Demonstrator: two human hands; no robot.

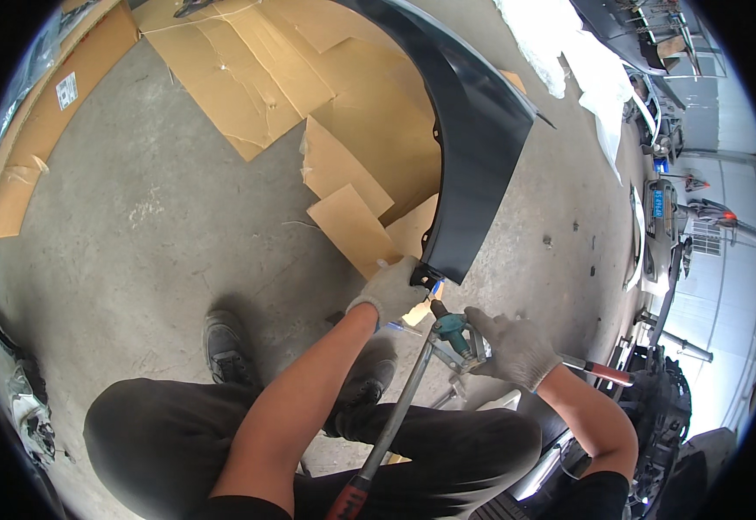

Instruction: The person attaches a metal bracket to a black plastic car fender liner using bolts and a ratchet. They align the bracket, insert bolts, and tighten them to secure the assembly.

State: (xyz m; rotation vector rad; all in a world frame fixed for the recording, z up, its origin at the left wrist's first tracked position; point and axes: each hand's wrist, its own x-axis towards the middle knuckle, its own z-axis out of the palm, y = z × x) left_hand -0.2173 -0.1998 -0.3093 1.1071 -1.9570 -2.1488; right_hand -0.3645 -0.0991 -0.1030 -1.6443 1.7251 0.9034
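A black car fender [480,147] arches from the top of the view down to its narrow end near my hands. My left hand [391,290], in a pale work glove, is closed on the black tab [426,276] at that end. My gloved right hand [512,347] grips the green head [453,328] of a long-handled lever riveter. The riveter's dark nose points up at the tab, close to it; I cannot tell whether they touch. One grey lever [402,394] slants down to a red grip between my knees. The other red grip [608,373] sticks out beyond my right wrist.
Flattened cardboard [365,113] lies under and left of the fender on the concrete floor [135,260]. A long carton [74,95] stands at the far left. White wrapping [556,52] lies at the upper right; car parts [655,234] line the right wall. My shoes [229,347] are close below.
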